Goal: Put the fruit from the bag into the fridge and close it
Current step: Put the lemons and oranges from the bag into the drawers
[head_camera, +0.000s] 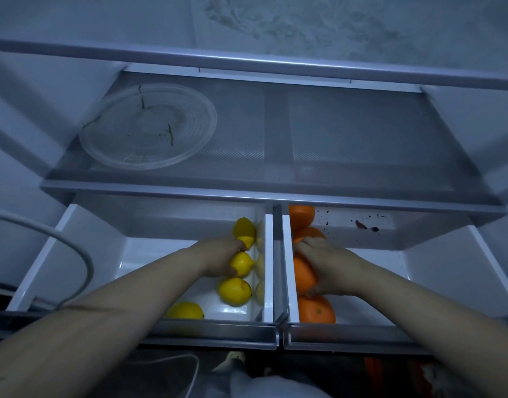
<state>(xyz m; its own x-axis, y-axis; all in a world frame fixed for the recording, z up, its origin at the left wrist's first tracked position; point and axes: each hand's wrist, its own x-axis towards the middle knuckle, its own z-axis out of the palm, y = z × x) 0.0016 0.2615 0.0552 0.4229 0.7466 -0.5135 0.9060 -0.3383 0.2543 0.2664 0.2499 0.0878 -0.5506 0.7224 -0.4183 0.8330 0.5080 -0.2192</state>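
Both fridge drawers stand pulled out below the glass shelf. In the left drawer (74,248) several yellow lemons lie along its right wall. My left hand (218,258) reaches in and grips one lemon (241,264) in the middle of that row, fingertips touching the lemon (244,230) behind it. Two more lemons (235,291) lie nearer the front. In the right drawer (390,282) several oranges line the left wall. My right hand (330,265) grips one orange (303,272), with another orange (316,310) in front and one orange (302,215) at the back.
A clear round plate (149,126) with a few dry stems lies on the left of the glass shelf (361,133) above the drawers. A white cable (74,254) loops in at the left. Dark specks dot the back of the right drawer. Cloth lies on the floor below.
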